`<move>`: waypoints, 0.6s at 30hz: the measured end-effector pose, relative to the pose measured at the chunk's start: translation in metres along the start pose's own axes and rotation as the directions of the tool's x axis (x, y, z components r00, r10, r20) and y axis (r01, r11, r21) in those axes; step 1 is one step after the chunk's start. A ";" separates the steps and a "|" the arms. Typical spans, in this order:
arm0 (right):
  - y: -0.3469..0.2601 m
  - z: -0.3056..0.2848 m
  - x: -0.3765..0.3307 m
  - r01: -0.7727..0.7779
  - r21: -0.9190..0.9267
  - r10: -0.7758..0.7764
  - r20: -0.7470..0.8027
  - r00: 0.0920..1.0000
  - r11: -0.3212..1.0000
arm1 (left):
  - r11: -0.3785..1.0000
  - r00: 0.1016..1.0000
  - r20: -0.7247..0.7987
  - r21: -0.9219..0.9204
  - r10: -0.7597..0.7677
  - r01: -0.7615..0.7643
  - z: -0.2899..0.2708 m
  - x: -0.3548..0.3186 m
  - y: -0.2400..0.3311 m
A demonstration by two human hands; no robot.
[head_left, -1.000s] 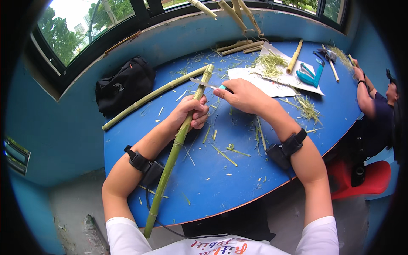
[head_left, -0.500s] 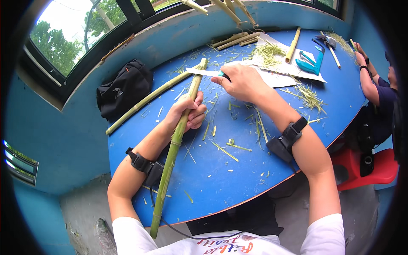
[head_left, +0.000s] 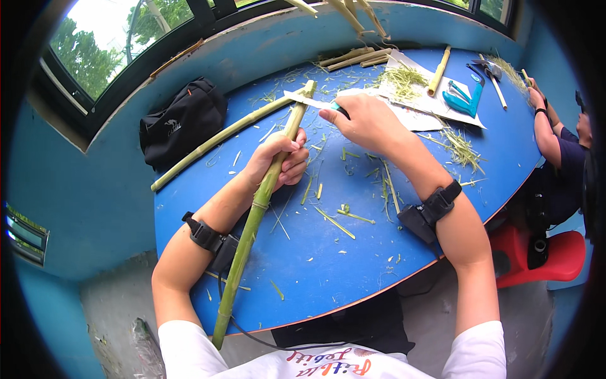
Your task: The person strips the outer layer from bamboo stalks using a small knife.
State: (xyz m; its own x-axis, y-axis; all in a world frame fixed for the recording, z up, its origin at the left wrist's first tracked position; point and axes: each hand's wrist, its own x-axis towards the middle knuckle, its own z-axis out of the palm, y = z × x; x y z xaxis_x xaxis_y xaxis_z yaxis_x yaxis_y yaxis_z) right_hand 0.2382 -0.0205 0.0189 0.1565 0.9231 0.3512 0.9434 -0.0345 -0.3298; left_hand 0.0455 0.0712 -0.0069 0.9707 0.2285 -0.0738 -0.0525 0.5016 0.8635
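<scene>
1. A green bamboo stalk runs from the near edge of the blue bench, past the person's chest, slanting up and away to the right.
2. The left hand is wrapped around this stalk about two thirds of the way up, fingers curled tight over it and thumb on the far side.
3. Black straps with small boxes sit on both forearms, the left one touching the stalk.
4. The right hand is closed around the teal handle of a knife; its pale blade lies across the stalk's far end, pointing left.
5. Green shavings and slivers lie scattered on the bench between and beyond the forearms.
6. A second, longer bamboo stalk lies on the bench to the left, angled from the left edge toward the knife.
7. A black bag sits beside it at the bench's far left, against the blue wall.
8. Farther off, white paper carries a heap of shavings, a short bamboo piece and teal pruning shears.
9. At the far right, another person's arm rests on the bench edge.
</scene>
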 end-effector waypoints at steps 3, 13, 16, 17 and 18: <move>-0.008 0.003 -0.004 0.042 0.147 -0.059 0.111 0.992 0.988 | 0.999 0.999 -0.022 -0.026 0.033 -0.033 -0.004 -0.001 -0.001; 0.000 0.015 0.005 0.018 -0.065 -0.028 -0.157 0.987 0.998 | 0.995 0.996 -0.080 0.092 0.031 -0.024 0.010 0.001 -0.002; -0.003 0.014 0.007 -0.015 -0.109 0.002 -0.123 0.992 0.994 | 0.994 0.992 -0.117 0.107 0.038 -0.026 0.009 0.000 -0.001; -0.004 0.012 0.009 -0.027 -0.130 0.012 -0.112 0.994 0.991 | 0.994 0.993 -0.113 0.107 0.044 -0.031 0.010 0.002 0.000; -0.004 0.008 0.010 -0.025 -0.135 0.009 -0.115 0.993 0.990 | 0.994 0.992 -0.121 0.103 0.044 -0.031 0.012 0.003 0.001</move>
State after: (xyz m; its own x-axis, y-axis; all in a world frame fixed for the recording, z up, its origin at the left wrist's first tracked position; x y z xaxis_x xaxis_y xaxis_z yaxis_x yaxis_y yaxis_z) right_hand 0.2333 -0.0076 0.0165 0.1975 0.8728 0.4463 0.9702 -0.1088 -0.2166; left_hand 0.0512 0.0628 -0.0006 0.9322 0.3492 -0.0955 -0.0583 0.4052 0.9124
